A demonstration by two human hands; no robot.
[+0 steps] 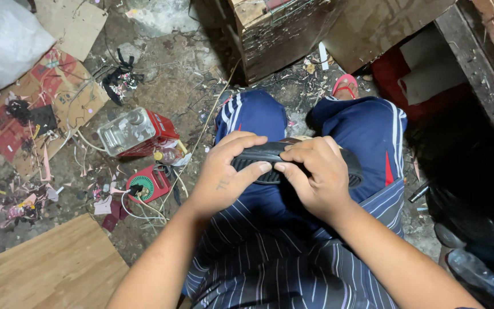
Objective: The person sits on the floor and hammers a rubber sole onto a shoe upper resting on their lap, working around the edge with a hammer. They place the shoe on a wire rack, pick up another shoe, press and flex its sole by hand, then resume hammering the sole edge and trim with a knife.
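Two hands meet at the middle of the frame over one black shoe sole, a ridged rubber piece lying across the lap of a seated person. The left hand wraps its near end, fingers curled over the top edge and thumb pressed flat along the underside, so the grip is closed tight on the sole. The right hand covers the sole's other half, fingers bent down over it and thumb tip meeting the left thumb at the centre; it too clamps the sole. Below the hands are two knees in blue trousers with white side stripes, and a striped dark shirt fills the lower middle. On the dirty floor at centre left stands one clear plastic container leaning against one red box, with one small bottle just beside them. Below those lies one red round-faced device with a white cord. One pink sandal shows at upper centre, near a dark wooden crate. One wooden board fills the lower left corner, and flattened cardboard lies at upper left among scraps.
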